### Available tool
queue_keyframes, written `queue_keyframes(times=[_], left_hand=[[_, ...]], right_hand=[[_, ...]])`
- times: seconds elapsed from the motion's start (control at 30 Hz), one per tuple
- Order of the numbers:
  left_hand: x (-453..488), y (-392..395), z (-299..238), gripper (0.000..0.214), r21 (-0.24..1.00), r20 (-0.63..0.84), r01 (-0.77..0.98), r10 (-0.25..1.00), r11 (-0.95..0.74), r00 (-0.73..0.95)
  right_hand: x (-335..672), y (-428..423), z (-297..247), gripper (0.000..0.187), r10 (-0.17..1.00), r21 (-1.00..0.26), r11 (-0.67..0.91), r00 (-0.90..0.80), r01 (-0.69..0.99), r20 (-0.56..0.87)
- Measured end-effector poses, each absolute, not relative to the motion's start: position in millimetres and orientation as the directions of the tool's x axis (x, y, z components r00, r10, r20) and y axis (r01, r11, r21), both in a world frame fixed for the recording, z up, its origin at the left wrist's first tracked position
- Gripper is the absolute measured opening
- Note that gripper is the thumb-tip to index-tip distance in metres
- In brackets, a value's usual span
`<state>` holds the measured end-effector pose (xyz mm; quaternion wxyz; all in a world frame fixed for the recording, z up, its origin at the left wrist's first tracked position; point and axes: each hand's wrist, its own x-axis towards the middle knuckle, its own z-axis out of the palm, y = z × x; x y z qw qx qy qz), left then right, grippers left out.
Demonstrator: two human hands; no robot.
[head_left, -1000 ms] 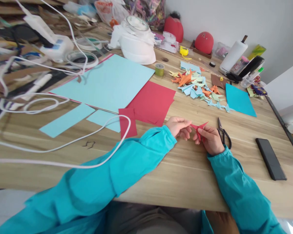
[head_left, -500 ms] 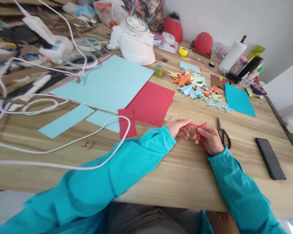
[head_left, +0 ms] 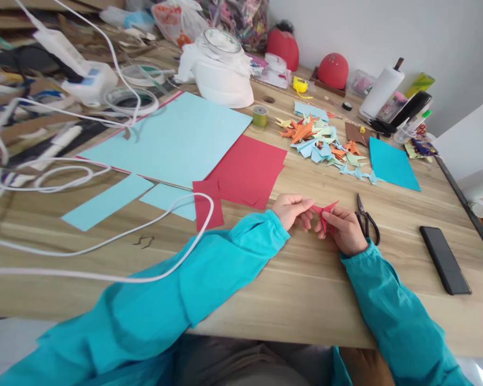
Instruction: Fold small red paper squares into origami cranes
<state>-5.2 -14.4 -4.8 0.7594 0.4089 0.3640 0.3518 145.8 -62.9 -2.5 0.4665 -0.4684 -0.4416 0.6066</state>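
Note:
A small red origami crane point(head_left: 325, 210) with pointed tips is held between my two hands, just above the table. My left hand point(head_left: 292, 210) pinches its left tip between thumb and fingers. On the other side, my right hand point(head_left: 345, 228) grips its body, the thumb lying on top of the folds. Part of the crane is hidden by my right fingers. Black-handled scissors point(head_left: 367, 220) lie right beside my right hand. Behind the hands is a pile of folded paper cranes point(head_left: 320, 140) in orange, light blue and pale green.
Light blue sheets point(head_left: 177, 136) and red sheets point(head_left: 251, 171) lie at left centre. A white cable point(head_left: 104, 277) loops across the left side, over my left sleeve. A phone point(head_left: 445, 260) lies at right. Further back stand a spool point(head_left: 260, 116) and a turquoise sheet point(head_left: 394, 163).
My right hand has shifted slightly left, closer to my left hand, and the red crane has turned a little with it. The whole view has moved very slightly.

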Motion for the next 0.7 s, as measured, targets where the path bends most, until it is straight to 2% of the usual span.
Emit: queue_keyframes(times=[0.37,0.7], left_hand=[[-4.6,-16.1,-4.7,0.031,0.866,-0.259,-0.269,0.839,0.421,0.479],[-4.0,-12.6,-11.3,0.036,0.829,-0.214,-0.382,0.862,0.409,0.459]], right_hand=[[144.0,-63.1,-1.1,0.019,0.98,-0.975,-0.171,-0.125,-0.144,-0.154],[146.0,-62.8,-3.7,0.018,0.981,-0.971,-0.176,-0.108,-0.162,-0.16]])
